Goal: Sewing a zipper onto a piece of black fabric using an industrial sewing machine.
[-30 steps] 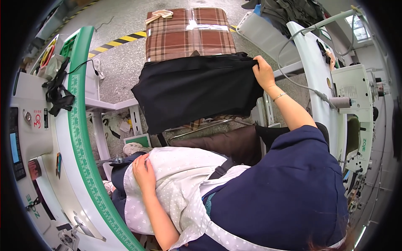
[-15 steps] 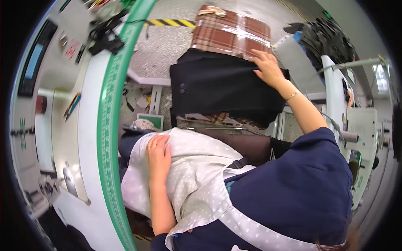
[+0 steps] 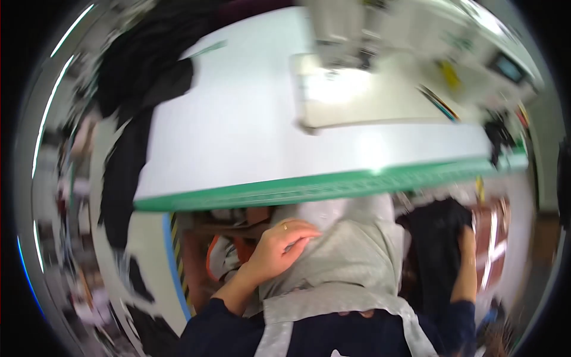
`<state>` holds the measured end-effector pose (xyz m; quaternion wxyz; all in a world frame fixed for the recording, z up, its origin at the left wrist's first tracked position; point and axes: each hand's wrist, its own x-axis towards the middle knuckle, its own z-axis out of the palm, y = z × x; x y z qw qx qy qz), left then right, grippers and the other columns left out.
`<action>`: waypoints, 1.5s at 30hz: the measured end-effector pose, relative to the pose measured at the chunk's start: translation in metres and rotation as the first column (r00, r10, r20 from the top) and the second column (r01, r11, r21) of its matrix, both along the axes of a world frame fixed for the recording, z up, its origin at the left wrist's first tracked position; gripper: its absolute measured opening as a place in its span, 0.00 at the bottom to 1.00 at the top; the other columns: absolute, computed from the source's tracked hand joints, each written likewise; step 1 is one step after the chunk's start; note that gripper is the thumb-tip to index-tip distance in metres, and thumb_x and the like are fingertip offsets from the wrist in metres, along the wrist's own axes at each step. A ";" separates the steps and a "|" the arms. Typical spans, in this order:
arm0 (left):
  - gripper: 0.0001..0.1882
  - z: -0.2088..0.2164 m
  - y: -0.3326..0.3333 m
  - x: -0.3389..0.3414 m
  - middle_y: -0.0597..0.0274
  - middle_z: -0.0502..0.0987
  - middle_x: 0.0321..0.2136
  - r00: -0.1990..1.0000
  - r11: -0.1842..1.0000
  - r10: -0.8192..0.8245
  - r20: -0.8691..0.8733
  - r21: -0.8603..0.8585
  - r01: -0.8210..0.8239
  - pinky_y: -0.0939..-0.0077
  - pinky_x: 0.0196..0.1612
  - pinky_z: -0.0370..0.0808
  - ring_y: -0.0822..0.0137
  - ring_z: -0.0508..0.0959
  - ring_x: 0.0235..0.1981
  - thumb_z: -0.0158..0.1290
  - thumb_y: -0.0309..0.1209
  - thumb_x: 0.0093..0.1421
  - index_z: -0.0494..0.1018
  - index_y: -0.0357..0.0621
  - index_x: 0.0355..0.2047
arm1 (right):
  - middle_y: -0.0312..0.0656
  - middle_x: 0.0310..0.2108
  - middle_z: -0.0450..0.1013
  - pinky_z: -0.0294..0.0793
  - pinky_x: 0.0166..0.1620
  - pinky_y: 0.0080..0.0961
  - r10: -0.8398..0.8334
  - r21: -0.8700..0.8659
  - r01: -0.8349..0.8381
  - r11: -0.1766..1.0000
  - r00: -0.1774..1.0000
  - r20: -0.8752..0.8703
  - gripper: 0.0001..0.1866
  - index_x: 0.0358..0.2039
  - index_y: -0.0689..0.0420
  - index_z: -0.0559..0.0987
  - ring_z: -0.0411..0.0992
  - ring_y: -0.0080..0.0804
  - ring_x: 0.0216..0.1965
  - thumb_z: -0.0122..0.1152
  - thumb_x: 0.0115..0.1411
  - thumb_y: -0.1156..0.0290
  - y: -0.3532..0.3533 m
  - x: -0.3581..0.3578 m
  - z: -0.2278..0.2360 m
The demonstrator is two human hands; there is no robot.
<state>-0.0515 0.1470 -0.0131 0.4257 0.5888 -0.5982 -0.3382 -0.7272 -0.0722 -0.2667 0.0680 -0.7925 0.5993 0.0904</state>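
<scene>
My left hand is held over the lap of my light grey apron, its fingers loosely bent and nothing visible in them. A ring shows on one finger. Off to my right, my right hand touches the edge of a black cloth pile. Its fingers are smeared and partly hidden, so whether they grip the fabric cannot be told. Beyond that hand stands a brown plaid bundle with shiny tape.
Ahead is a white sewing table with a green front edge, bearing a sewing machine and slim pointed tools. Black garments hang over its left end. An orange-edged item sits beneath the table.
My view has swung left from the cloth pile to the sewing table. My left hand has lifted from lying flat on the apron; my right hand is still at the black cloth.
</scene>
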 end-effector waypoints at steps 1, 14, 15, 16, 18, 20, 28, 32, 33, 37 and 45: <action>0.09 0.013 0.011 0.014 0.55 0.81 0.36 0.983 0.988 0.155 0.100 -0.035 -0.152 0.68 0.43 0.76 0.57 0.80 0.40 0.54 0.18 0.58 0.79 0.40 0.37 | 0.58 0.41 0.76 0.75 0.45 0.49 -0.042 -0.115 0.044 0.992 0.999 0.013 0.22 0.53 0.61 0.71 0.74 0.58 0.44 0.59 0.57 0.75 0.005 0.026 -0.014; 0.15 0.021 0.012 0.307 0.57 0.74 0.52 0.123 0.547 0.643 0.756 -0.341 -0.765 0.62 0.55 0.70 0.55 0.72 0.54 0.54 0.30 0.60 0.76 0.44 0.48 | 0.66 0.34 0.77 0.79 0.36 0.51 -0.501 -0.391 0.415 0.822 0.853 -0.148 0.12 0.41 0.66 0.68 0.78 0.60 0.33 0.49 0.66 0.68 -0.028 0.008 0.028; 0.15 0.020 0.018 0.319 0.57 0.74 0.52 0.101 0.539 0.634 0.766 -0.345 -0.769 0.62 0.55 0.70 0.55 0.72 0.54 0.54 0.30 0.60 0.76 0.44 0.48 | 0.62 0.34 0.77 0.78 0.35 0.51 -0.404 -0.241 0.356 0.903 0.894 -0.193 0.13 0.42 0.62 0.70 0.78 0.60 0.34 0.52 0.65 0.64 -0.036 0.026 0.036; 0.15 0.017 0.028 0.332 0.57 0.74 0.52 -0.037 0.503 0.570 0.821 -0.384 -0.774 0.62 0.55 0.70 0.55 0.72 0.55 0.55 0.30 0.60 0.75 0.43 0.48 | 0.62 0.34 0.77 0.78 0.35 0.51 -0.384 -0.232 0.339 0.912 0.904 -0.188 0.13 0.42 0.62 0.70 0.78 0.60 0.34 0.52 0.65 0.64 -0.031 0.061 0.043; 0.15 0.010 0.027 0.350 0.57 0.74 0.52 -0.151 0.480 0.502 0.851 -0.420 -0.770 0.62 0.55 0.70 0.56 0.71 0.55 0.55 0.31 0.60 0.75 0.43 0.48 | 0.57 0.31 0.78 0.76 0.33 0.51 -0.028 -0.108 0.016 0.994 0.993 -0.117 0.11 0.39 0.59 0.72 0.78 0.58 0.34 0.55 0.64 0.64 -0.014 0.097 0.062; 0.14 0.008 0.024 0.362 0.55 0.76 0.48 -0.159 0.551 0.456 0.876 -0.418 -0.722 0.60 0.53 0.71 0.53 0.74 0.52 0.57 0.33 0.58 0.75 0.42 0.43 | 0.53 0.26 0.76 0.74 0.31 0.49 0.039 -0.082 -0.031 0.996 0.995 0.092 0.08 0.34 0.58 0.73 0.76 0.57 0.30 0.58 0.62 0.67 0.007 0.154 0.078; 0.07 0.039 0.020 0.339 0.59 0.75 0.29 0.377 0.377 0.920 0.103 -0.490 -0.786 0.75 0.38 0.71 0.69 0.71 0.30 0.48 0.25 0.56 0.71 0.34 0.33 | 0.49 0.20 0.72 0.71 0.27 0.40 0.280 -0.062 -0.277 0.959 0.890 0.361 0.06 0.29 0.57 0.73 0.73 0.51 0.23 0.62 0.59 0.74 0.041 0.307 0.139; 0.03 0.050 0.021 0.266 0.56 0.78 0.38 0.682 0.620 0.731 0.019 -0.437 -0.652 0.79 0.42 0.69 0.73 0.70 0.35 0.45 0.22 0.55 0.67 0.35 0.29 | 0.48 0.20 0.71 0.70 0.26 0.37 0.325 -0.055 -0.331 0.942 0.860 0.393 0.05 0.28 0.58 0.74 0.73 0.48 0.22 0.62 0.58 0.76 0.041 0.329 0.159; 0.03 0.045 0.017 0.245 0.56 0.79 0.39 0.739 0.678 0.671 0.065 -0.456 -0.576 0.79 0.42 0.68 0.73 0.70 0.35 0.45 0.21 0.53 0.66 0.35 0.29 | 0.48 0.20 0.71 0.69 0.25 0.35 0.348 -0.047 -0.374 0.926 0.801 0.487 0.05 0.28 0.59 0.74 0.72 0.46 0.21 0.63 0.57 0.78 0.045 0.344 0.174; 0.13 0.021 0.008 0.168 0.59 0.78 0.37 0.901 0.929 0.344 0.264 -0.238 -0.285 0.63 0.51 0.71 0.64 0.74 0.34 0.49 0.19 0.50 0.71 0.38 0.38 | 0.44 0.22 0.71 0.67 0.24 0.30 0.574 -0.186 -0.628 0.756 0.498 0.650 0.07 0.27 0.60 0.75 0.70 0.39 0.20 0.65 0.51 0.83 0.055 0.420 0.249; 0.08 0.032 0.026 0.183 0.56 0.80 0.47 0.928 0.948 0.269 0.260 -0.240 -0.208 0.56 0.62 0.65 0.58 0.75 0.56 0.55 0.28 0.57 0.76 0.40 0.37 | 0.45 0.62 0.66 0.66 0.62 0.42 0.747 -0.419 -0.837 0.351 -0.020 0.665 0.31 0.61 0.56 0.68 0.64 0.46 0.63 0.65 0.57 0.72 0.070 0.657 0.305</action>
